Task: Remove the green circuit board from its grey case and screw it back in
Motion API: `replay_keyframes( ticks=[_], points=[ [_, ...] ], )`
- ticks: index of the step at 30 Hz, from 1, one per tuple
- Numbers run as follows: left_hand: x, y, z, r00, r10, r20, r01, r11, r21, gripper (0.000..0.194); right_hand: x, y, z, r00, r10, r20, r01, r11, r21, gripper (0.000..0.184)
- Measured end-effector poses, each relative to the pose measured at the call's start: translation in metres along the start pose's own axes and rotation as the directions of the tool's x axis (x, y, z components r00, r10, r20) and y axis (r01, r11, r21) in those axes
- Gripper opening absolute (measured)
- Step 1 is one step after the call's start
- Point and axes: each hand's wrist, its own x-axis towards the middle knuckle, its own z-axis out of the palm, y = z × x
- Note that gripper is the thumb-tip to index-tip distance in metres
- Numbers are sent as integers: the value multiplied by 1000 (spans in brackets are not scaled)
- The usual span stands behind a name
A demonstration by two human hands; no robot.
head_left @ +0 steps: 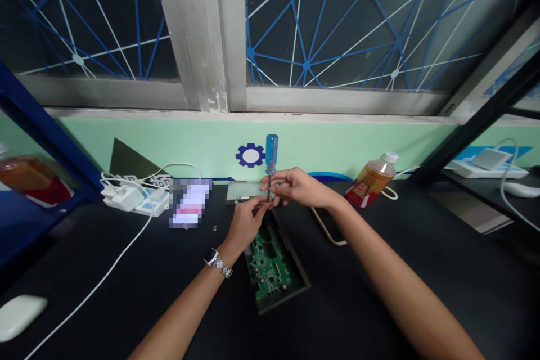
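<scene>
A green circuit board (270, 261) lies in a black open case on the dark table. Over its far end, my right hand (295, 187) pinches the metal shaft of a screwdriver with a clear blue handle (271, 153), which stands upright with the handle at the top. My left hand (247, 222), a watch on its wrist, reaches up to the lower end of the shaft with fingers pinched at the tip. What those fingers grip is too small to see. A silver metal plate (242, 191) lies just behind the hands.
A white power strip (135, 198) with plugs and a white cable sits at back left. A bottle of amber liquid (371, 180) lies tilted at back right. A white mouse (19, 315) rests at near left. A small screw (214, 228) lies left of the board.
</scene>
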Motion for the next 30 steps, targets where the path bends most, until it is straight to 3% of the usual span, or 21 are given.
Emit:
replay_keyframes(
  ticks=[6, 10, 15, 22, 25, 30],
  points=[
    [0, 2, -2, 998, 48, 38, -51, 996, 77, 21, 2, 5, 1, 998, -16, -59, 16, 1000, 0, 23],
    [-1, 1, 2, 997, 77, -26, -74, 993, 91, 21, 3, 5, 3, 988, -83, -126, 75, 995, -67, 17],
    [-1, -1, 8, 985, 74, -158, -51, 989, 142, 13, 6, 8, 7, 966, -110, -232, 62, 977, -204, 22],
    [0, 2, 6, 989, 29, -144, -16, 996, 89, 3, 10, 11, 15, 930, -100, -354, -13, 952, -305, 26],
    [0, 2, 4, 994, 2, -107, 2, 999, 44, 7, 8, 7, 12, 948, -79, -308, 1, 969, -247, 25],
    [-1, 0, 0, 1000, 6, 6, -6, 1000, 10, 18, 2, 2, 4, 996, -42, -82, 42, 999, -1, 30]
  ],
)
